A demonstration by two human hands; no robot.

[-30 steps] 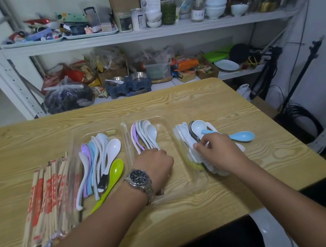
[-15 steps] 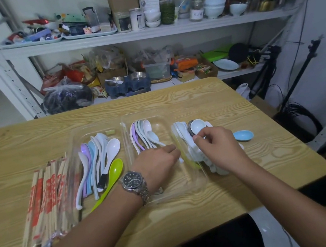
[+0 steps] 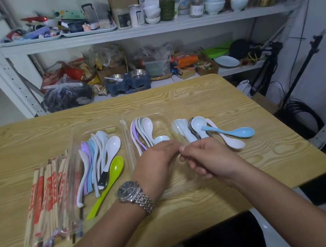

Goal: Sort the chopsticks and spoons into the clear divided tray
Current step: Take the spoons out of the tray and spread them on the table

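Dim, flat indoor light falls from overhead, cool and a little murky. The left hand (image 3: 155, 163) and right hand (image 3: 204, 159) look slightly smeared where their fingertips meet. Under the grip the clear tray (image 3: 97, 125) shows faint pale glare. Behind it the watch (image 3: 129, 190) glints. Far beyond it the shelf (image 3: 100, 38) posts bow outward. Soft shadows hug the table (image 3: 196, 96).
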